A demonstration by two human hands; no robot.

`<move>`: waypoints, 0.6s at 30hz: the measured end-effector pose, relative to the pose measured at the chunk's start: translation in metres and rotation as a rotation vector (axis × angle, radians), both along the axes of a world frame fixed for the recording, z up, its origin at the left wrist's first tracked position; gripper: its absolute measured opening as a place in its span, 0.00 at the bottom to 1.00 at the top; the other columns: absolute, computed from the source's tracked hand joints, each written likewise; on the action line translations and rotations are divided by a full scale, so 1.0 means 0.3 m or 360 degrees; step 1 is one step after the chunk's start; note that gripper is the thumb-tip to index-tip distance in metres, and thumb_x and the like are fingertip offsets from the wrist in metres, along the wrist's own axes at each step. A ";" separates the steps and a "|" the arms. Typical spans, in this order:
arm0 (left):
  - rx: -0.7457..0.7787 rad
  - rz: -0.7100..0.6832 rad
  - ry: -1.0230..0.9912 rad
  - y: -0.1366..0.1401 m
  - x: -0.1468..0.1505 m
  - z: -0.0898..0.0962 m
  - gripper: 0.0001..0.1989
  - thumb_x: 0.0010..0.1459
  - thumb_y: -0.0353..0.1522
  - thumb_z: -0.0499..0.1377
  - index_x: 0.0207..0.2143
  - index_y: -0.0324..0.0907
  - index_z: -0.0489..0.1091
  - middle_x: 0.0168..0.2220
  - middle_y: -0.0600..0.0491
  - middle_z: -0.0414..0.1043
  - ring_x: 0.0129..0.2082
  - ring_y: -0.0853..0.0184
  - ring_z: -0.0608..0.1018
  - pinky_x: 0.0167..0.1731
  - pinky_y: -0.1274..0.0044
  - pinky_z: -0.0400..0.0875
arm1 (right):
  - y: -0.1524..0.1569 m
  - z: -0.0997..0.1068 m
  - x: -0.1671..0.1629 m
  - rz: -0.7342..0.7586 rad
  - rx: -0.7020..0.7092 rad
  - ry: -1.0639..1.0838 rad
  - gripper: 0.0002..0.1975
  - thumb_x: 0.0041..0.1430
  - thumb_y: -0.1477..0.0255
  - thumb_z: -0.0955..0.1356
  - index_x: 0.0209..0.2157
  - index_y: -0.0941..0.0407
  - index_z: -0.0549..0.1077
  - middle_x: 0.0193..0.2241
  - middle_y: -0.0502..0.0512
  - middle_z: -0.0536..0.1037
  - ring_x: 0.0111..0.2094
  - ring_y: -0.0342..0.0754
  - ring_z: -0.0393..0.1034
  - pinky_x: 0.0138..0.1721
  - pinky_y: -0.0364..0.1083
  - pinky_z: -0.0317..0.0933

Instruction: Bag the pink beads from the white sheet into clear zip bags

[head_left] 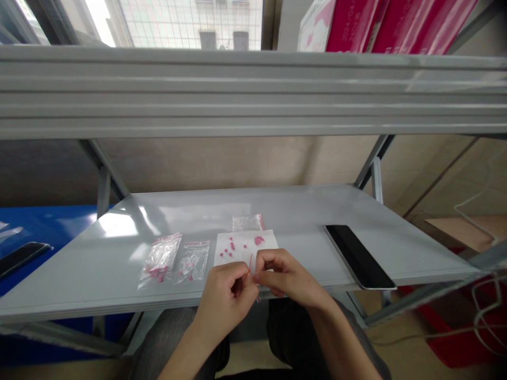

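— Both hands meet at six o'clock; left hand point(225, 295) and right hand point(285, 274) pinch one small bag point(251, 262) between closed fingertips, long axis upright.

— Beads?

— Paper sheet point(244, 246) at twelve o'clock, just beyond; pink beads point(232, 248) on it; right hand nearer.

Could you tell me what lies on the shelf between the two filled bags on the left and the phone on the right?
In the head view, a white sheet dotted with small pink pieces lies between the bags and the phone, with another small bag just behind it.

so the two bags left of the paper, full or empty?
Not empty: both bags lie flat on the shelf, pink pieces inside each, mostly at the near end.
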State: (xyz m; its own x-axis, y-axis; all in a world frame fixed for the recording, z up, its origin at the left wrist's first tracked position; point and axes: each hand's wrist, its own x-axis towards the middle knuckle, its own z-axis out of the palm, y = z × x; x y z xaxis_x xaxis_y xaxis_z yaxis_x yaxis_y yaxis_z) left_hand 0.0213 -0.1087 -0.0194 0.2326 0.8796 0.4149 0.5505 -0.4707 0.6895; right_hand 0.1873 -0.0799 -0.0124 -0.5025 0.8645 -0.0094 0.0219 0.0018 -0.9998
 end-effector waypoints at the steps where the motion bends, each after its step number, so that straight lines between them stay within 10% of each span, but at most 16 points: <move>1: 0.0056 0.0039 0.0020 0.000 -0.002 -0.001 0.12 0.50 0.25 0.52 0.17 0.42 0.55 0.15 0.60 0.54 0.17 0.74 0.60 0.20 0.80 0.51 | 0.002 0.002 -0.001 -0.0082 0.0075 -0.0038 0.09 0.50 0.71 0.69 0.20 0.56 0.66 0.15 0.42 0.61 0.16 0.37 0.51 0.17 0.39 0.45; 5: 0.0361 0.0228 -0.0006 0.003 -0.026 0.012 0.15 0.55 0.26 0.55 0.18 0.43 0.53 0.16 0.61 0.53 0.17 0.74 0.60 0.19 0.80 0.54 | 0.015 0.005 0.003 -0.0439 0.0316 -0.0115 0.09 0.45 0.74 0.65 0.16 0.55 0.61 0.16 0.44 0.59 0.20 0.39 0.52 0.22 0.41 0.47; 8: 0.0488 0.0080 -0.0012 0.009 -0.042 0.022 0.11 0.51 0.35 0.64 0.34 0.43 0.66 0.32 0.52 0.71 0.33 0.64 0.75 0.33 0.74 0.71 | 0.013 0.009 0.007 -0.0335 0.0247 -0.0085 0.08 0.46 0.73 0.65 0.17 0.55 0.63 0.16 0.44 0.60 0.20 0.39 0.52 0.23 0.41 0.48; 11: 0.0448 -0.0139 0.0153 0.017 -0.041 0.012 0.43 0.44 0.39 0.71 0.60 0.45 0.56 0.58 0.42 0.66 0.57 0.51 0.69 0.57 0.57 0.63 | 0.004 0.011 0.006 -0.0202 0.0200 -0.0055 0.07 0.45 0.74 0.66 0.18 0.55 0.64 0.17 0.44 0.61 0.20 0.39 0.52 0.23 0.41 0.47; 18: 0.0328 -0.0098 0.0083 0.019 -0.024 -0.013 0.34 0.50 0.33 0.68 0.58 0.51 0.60 0.50 0.47 0.72 0.50 0.55 0.74 0.50 0.60 0.71 | 0.010 -0.004 -0.001 -0.0317 0.0172 -0.0080 0.06 0.44 0.74 0.64 0.17 0.55 0.62 0.15 0.43 0.58 0.19 0.39 0.49 0.22 0.41 0.45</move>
State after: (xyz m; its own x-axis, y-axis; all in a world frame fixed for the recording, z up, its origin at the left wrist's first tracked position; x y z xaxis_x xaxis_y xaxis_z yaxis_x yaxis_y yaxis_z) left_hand 0.0141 -0.1029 -0.0234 0.3089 0.7612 0.5703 0.5489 -0.6323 0.5466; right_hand 0.1870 -0.0768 -0.0136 -0.3228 0.9440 0.0680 0.0823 0.0996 -0.9916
